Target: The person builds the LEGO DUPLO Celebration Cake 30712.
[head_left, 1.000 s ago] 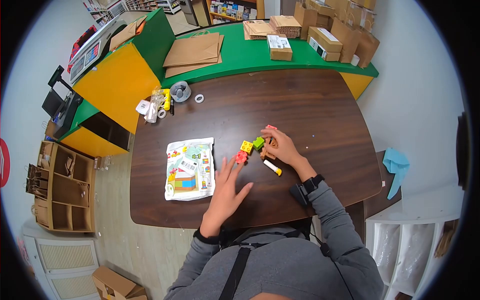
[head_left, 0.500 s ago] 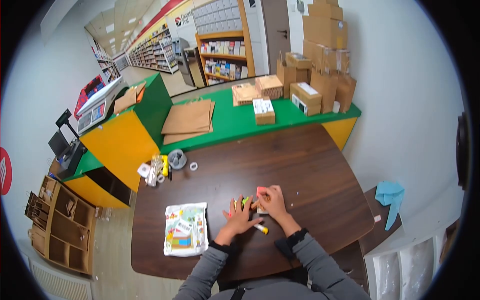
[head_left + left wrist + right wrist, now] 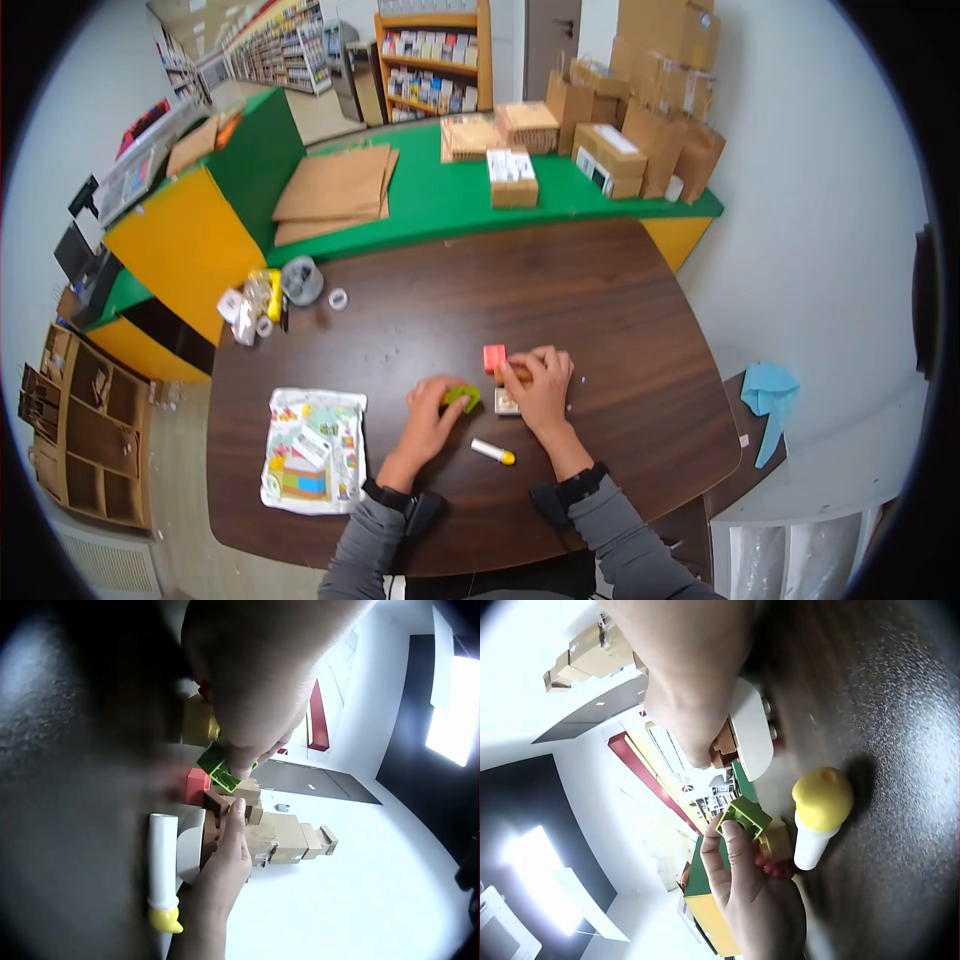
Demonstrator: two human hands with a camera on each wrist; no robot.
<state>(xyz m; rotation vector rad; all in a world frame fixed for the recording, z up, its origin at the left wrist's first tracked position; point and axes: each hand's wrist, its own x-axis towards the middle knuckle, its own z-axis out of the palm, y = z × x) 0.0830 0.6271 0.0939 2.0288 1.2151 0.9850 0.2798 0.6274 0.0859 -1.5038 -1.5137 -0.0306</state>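
Observation:
Thumb and fingers of my left hand (image 3: 432, 415) pinch a green toy brick (image 3: 742, 817), its hollow underside showing in the right wrist view. My right hand (image 3: 545, 392) grips a brown brick (image 3: 213, 816) just above a white rounded piece (image 3: 753, 729) on the table. A red brick (image 3: 494, 357) sits just beyond the right fingertips. Beside the left hand, a yellow brick (image 3: 778, 838) and a red knobbly brick (image 3: 778, 868) show in the right wrist view, mostly covered in the head view. Between the wrists lies a white cylinder with a yellow tip (image 3: 491, 452).
A printed toy-brick bag (image 3: 313, 450) lies left on the brown table (image 3: 620, 330). Tape rolls, a grey round holder (image 3: 302, 281) and a yellow tool (image 3: 274, 295) are at the far left corner. Behind runs a green counter (image 3: 430, 205) with paper bags and boxes (image 3: 513, 185).
My left hand has picked up the green brick and drawn it a little apart from the right hand. My right hand stays at the brown brick. The head view has tilted up, then shifted.

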